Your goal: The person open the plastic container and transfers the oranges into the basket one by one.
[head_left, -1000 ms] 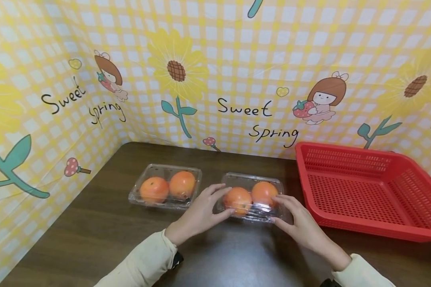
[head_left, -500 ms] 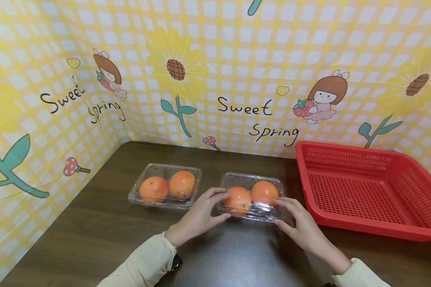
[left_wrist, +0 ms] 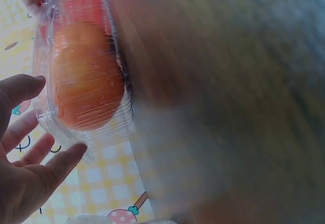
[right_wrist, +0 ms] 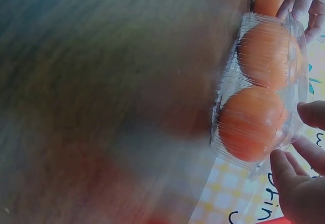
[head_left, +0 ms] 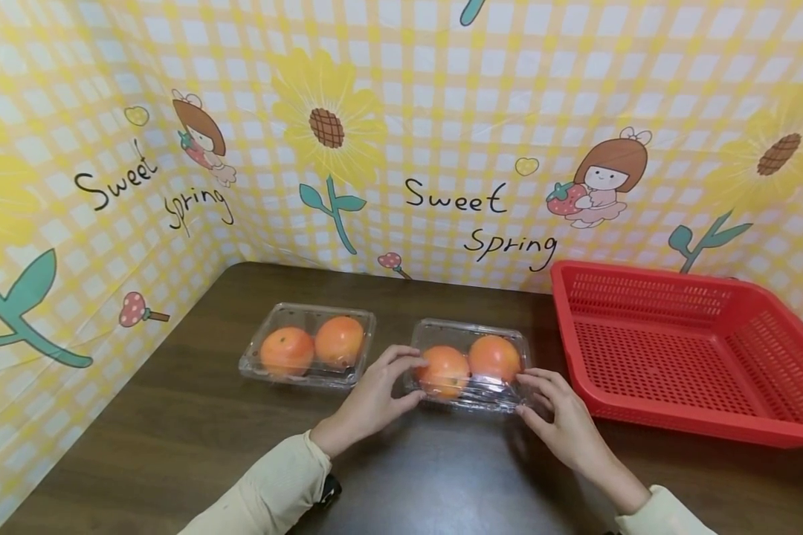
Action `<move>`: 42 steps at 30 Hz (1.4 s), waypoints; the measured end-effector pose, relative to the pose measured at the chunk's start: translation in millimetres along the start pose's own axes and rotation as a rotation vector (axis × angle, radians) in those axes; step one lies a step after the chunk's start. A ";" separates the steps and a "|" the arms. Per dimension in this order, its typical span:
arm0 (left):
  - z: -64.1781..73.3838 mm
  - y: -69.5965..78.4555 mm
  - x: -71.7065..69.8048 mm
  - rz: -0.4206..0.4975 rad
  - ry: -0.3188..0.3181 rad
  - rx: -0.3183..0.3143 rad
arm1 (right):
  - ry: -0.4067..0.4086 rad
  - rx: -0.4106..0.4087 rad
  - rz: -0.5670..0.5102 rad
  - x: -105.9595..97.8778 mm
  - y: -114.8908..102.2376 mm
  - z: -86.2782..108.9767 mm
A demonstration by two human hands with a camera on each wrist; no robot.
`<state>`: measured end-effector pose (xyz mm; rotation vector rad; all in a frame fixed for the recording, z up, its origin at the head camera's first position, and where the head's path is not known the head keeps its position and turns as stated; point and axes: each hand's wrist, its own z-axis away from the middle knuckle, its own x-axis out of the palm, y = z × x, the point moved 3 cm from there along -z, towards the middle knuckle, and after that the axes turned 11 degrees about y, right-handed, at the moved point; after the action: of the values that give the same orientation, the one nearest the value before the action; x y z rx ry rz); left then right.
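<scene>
In the head view, a clear plastic clamshell box [head_left: 468, 331] with its lid down lies on the dark table [head_left: 401, 475]. Inside it sit two oranges, a left orange [head_left: 443, 371] and a right orange [head_left: 494, 360]. My left hand [head_left: 378, 394] is at the box's left end, fingers spread, thumb tip near the front corner. At the opposite end, my right hand [head_left: 562, 423] has its fingertips right at the edge, thumb apart from the fingers. Both wrist views show loose, spread fingers beside the box, the left thumb [left_wrist: 68, 163] close to its corner.
A second clear box [head_left: 294, 316] holding two oranges stands to the left, just beyond my left hand. On the right is a red perforated plastic basket [head_left: 676, 423]. A yellow checked cloth [head_left: 442, 111] covers the walls behind and to the left.
My hands have drawn slightly apart, the left one leftward and the right one rightward, their fingertips moving from over the lid to the box's ends. The box has stayed in place.
</scene>
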<state>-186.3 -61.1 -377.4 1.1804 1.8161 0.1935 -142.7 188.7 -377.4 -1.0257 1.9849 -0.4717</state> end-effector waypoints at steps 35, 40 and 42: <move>0.1 -9.4 3.4 0.164 -0.015 -0.135 | -0.001 0.056 -0.058 1.1 15.3 -2.4; 0.0 -9.6 4.2 0.202 -0.011 -0.171 | 0.007 0.057 -0.062 1.6 15.5 -2.4; 0.1 -10.1 4.9 0.208 -0.006 -0.178 | 0.009 0.059 -0.064 1.8 14.9 -2.2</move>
<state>-193.2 -62.6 -386.2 1.2385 1.6327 0.4611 -152.4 196.0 -386.5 -1.0537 1.9390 -0.5675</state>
